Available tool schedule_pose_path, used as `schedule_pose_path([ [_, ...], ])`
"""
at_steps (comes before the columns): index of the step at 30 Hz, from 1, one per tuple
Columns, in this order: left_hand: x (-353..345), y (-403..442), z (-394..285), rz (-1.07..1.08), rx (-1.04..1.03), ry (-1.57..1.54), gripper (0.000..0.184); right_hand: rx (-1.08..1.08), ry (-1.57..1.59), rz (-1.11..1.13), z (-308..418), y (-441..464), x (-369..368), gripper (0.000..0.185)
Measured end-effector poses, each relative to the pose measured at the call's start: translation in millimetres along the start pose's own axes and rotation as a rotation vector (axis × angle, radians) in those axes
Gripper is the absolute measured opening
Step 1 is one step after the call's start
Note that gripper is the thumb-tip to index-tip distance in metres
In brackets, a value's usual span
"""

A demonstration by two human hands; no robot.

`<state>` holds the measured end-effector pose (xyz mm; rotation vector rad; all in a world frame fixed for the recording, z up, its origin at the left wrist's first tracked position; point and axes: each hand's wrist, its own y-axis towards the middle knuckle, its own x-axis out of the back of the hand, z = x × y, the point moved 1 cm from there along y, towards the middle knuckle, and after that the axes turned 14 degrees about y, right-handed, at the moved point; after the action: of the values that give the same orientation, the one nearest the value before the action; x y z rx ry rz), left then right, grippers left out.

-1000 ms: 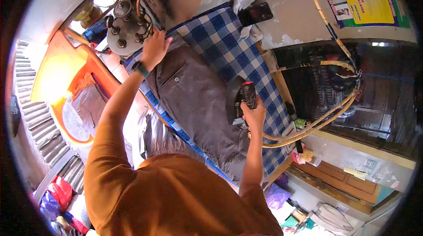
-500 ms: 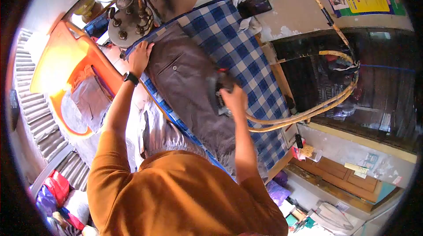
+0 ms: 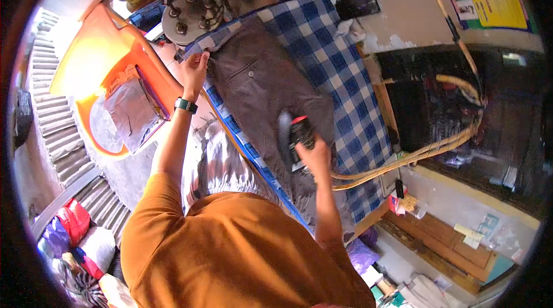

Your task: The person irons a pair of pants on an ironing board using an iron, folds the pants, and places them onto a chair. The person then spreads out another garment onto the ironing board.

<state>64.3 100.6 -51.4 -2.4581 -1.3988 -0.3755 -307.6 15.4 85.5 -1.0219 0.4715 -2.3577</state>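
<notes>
My right hand (image 3: pixel 314 155) is closed around the black handle of an iron (image 3: pixel 300 132) with a red tip. The iron rests on dark grey trousers (image 3: pixel 265 101), over the leg below a buttoned back pocket. At the waist end, my left hand (image 3: pixel 194 72), wearing a wrist watch, has its fingers pinched together at the trousers' edge. The trousers lie flat on a blue-and-white checked cloth (image 3: pixel 328 49) spread over the table. A tan-wrapped hose (image 3: pixel 403 164) runs from beside the iron to the right.
An orange plastic chair (image 3: pixel 147 57) at the left holds folded clothes (image 3: pixel 132 109). Beyond the left hand stands a metal boiler-like vessel (image 3: pixel 187 20) with several valves. Shiny grey cloth (image 3: pixel 222 161) hangs at the table's near edge. A dark object (image 3: pixel 360 4) lies at the far corner.
The iron has slid down the trouser leg toward me. My left hand has lifted slightly and its fingers have curled together at the waist edge. The camera view has shifted.
</notes>
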Motion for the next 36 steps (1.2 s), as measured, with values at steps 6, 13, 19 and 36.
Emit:
schedule_pose_path([
  [6,-15.3,15.3,45.7,0.018,0.035,-0.031,0.03,0.247,-0.171,0.199,29.8,-7.5,-60.3,0.054],
  [13,14.0,18.7,-19.9,0.211,-0.068,0.183,0.028,0.107,0.053,-0.046,65.8,63.5,-61.7,0.044],
  [19,18.2,36.1,-3.4,0.434,0.033,0.13,0.028,0.178,-0.127,0.293,69.2,32.1,-55.0,0.044],
  [36,59.6,55.3,10.9,0.108,-0.134,0.127,0.025,0.223,-0.031,0.358,176.0,106.2,-114.4,0.043],
])
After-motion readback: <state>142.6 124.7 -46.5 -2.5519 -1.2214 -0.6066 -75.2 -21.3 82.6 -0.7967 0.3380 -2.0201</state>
